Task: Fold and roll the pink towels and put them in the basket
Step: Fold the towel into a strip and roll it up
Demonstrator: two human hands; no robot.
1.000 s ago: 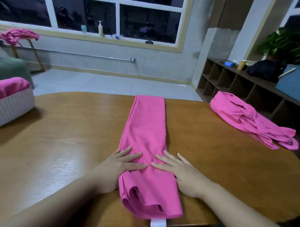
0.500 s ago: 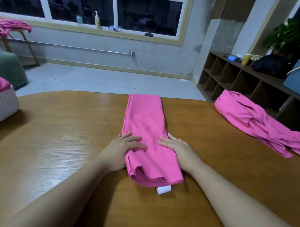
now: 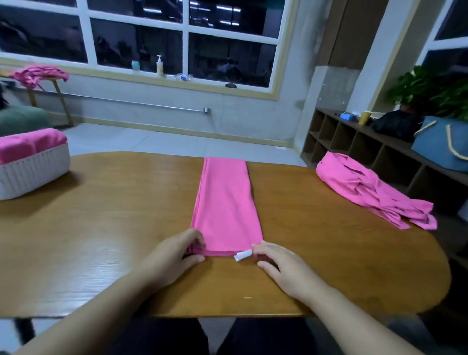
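Progress, as I judge it: rolled pink towels already fill the basket (image 3: 29, 170), one folded towel (image 3: 226, 203) lies mid-table with my left hand (image 3: 172, 255) and right hand (image 3: 283, 266) pinching its near corners, rolling not yet begun, and a loose towel pile (image 3: 370, 190) waits at the right.

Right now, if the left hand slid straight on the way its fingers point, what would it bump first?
The left hand points rightward along the near end of the folded pink towel it pinches. Going on, it would likely meet the white tag, then the right hand.
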